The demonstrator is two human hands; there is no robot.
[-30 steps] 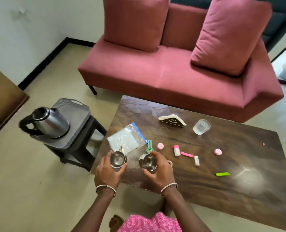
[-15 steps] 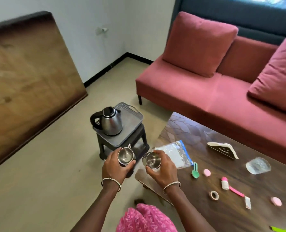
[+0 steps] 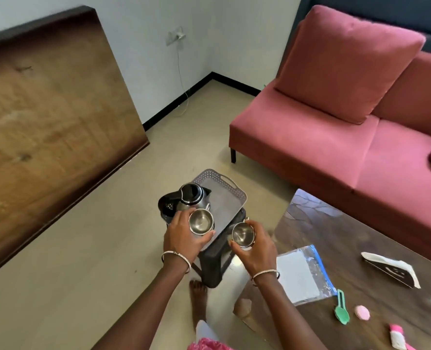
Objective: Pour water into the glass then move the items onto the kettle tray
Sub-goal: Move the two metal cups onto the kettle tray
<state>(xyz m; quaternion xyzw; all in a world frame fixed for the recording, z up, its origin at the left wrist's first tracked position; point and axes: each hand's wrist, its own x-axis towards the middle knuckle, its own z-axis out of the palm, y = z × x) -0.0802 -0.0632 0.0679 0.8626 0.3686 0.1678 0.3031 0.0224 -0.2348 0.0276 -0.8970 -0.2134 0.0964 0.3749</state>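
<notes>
Cups: 2 polished steel cups, both upright, no readable writing on either. Left hand point(image 3: 184, 236) grips the left cup point(image 3: 201, 221) over the grey tray point(image 3: 230, 198) beside the kettle point(image 3: 193, 198); right hand point(image 3: 256, 245) grips the right cup point(image 3: 243, 234) just off the tray's edge.

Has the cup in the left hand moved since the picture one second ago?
Yes. The left hand carried its cup off the table toward the kettle; it is now over the tray.
</notes>
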